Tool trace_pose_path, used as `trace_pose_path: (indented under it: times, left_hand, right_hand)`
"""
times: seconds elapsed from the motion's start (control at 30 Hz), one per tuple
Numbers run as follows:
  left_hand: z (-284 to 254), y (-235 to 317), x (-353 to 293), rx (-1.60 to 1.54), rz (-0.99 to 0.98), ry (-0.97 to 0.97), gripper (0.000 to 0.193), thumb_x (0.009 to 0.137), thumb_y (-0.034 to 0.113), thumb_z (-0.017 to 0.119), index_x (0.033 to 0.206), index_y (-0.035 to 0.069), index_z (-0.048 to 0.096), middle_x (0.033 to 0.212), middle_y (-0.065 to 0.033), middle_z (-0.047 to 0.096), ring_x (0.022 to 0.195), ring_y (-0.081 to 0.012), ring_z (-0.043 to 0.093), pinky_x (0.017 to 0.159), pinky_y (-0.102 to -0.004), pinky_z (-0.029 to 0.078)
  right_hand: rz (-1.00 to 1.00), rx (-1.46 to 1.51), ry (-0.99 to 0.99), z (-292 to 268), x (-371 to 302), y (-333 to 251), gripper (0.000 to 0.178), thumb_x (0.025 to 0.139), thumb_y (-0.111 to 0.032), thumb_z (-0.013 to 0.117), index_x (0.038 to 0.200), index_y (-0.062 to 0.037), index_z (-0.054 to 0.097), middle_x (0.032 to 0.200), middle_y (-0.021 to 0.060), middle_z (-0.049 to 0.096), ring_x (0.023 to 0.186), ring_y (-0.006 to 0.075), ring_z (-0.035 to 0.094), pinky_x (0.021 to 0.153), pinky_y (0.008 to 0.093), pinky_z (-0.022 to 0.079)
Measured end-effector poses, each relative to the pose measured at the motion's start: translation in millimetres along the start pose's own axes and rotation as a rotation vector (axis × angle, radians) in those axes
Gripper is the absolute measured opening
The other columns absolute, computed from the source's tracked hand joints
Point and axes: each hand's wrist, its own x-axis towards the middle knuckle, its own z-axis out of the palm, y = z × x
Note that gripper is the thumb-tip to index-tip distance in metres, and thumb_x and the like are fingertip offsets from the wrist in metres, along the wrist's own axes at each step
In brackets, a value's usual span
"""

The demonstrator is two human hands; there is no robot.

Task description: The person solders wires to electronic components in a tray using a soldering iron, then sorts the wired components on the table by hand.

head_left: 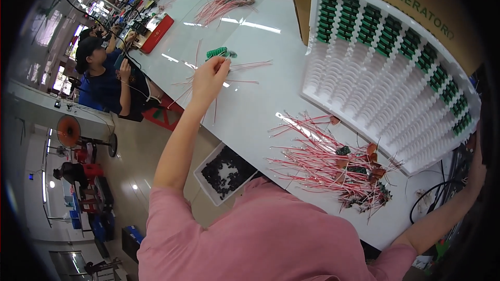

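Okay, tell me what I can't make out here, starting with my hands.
Right hand: head view, mostly lost in the dark lens rim beside the white plastic tray.
Whatever the left hand pinches: head view, too small, partly covered by that hand.
Small black pieces in the white rectangular bin: head view, individual shapes too small.

place: assembly workshop | signs: long white bench (255, 99), heaped red wires (307, 157), slotted parts tray (359, 91), nearby co-worker (112, 75)

- An orange fan (69, 131) stands to your left.
- A white bin (204, 187) beside you holds small black pieces (234, 158).
- Ahead on your left, a dark-capped co-worker (110, 80) has a red stool (160, 117) close by.
- A brown cardboard box (385, 0) rises to your right.
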Motion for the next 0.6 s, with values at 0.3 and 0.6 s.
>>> trace_pose_path:
  times: [0.3,0.6]
  left_hand:
    - [34.8,-17.3,31.5,0.786,0.019,0.235,0.021,0.076,0.022,0.055,0.093,0.008,0.056,0.093,-0.009,0.057,0.081,-0.0276,0.057,0.065,-0.0425,0.045]
    - [59.4,102.5,-25.6,0.256,0.571,0.125,0.019,0.073,0.004,0.059,0.092,0.003,0.058,0.098,-0.0106,0.055,0.093,-0.0264,0.049,0.08,-0.0349,0.038]
  right_hand:
    - [-0.323,0.217,-0.077,6.4,30.0,36.8,0.034,0.088,-0.031,0.046,0.104,-0.0036,0.056,0.08,0.0021,0.055,0.071,0.0106,0.049,0.067,0.0235,0.039]
    - [-0.759,-0.347,0.084,-40.8,20.9,32.5,0.026,0.089,-0.021,0.046,0.109,-0.0054,0.054,0.092,-0.0003,0.057,0.071,0.0018,0.044,0.053,0.0158,0.029]
